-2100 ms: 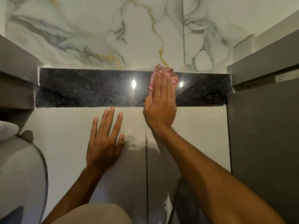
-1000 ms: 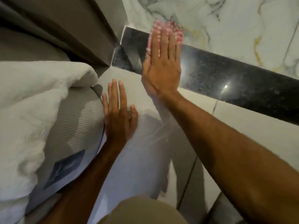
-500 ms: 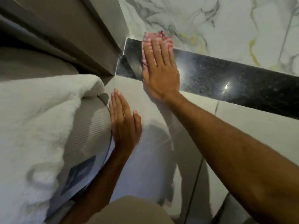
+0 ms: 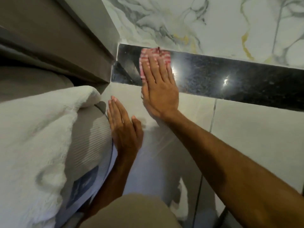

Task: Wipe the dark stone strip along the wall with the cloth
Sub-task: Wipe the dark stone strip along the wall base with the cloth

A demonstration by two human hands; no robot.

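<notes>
A glossy dark stone strip (image 4: 238, 83) runs along the foot of the marble wall, from the grey cabinet on the left out to the right edge. A pink checked cloth (image 4: 153, 55) lies flat on the strip near its left end. My right hand (image 4: 158, 86) presses the cloth against the stone with straight fingers, so most of the cloth is hidden under them. My left hand (image 4: 123, 127) rests flat on the pale floor tile below, fingers together, holding nothing.
A grey cabinet (image 4: 57, 38) closes off the strip's left end. A white fluffy blanket (image 4: 32, 137) and a ribbed mattress edge (image 4: 92, 140) crowd the left side. Pale floor tiles (image 4: 255, 129) extend rightward. My knee (image 4: 131, 213) is at the bottom.
My right hand slid the cloth left along the strip to its left end, then a little back to the right. My left hand moved left with it and its fingers closed together.
</notes>
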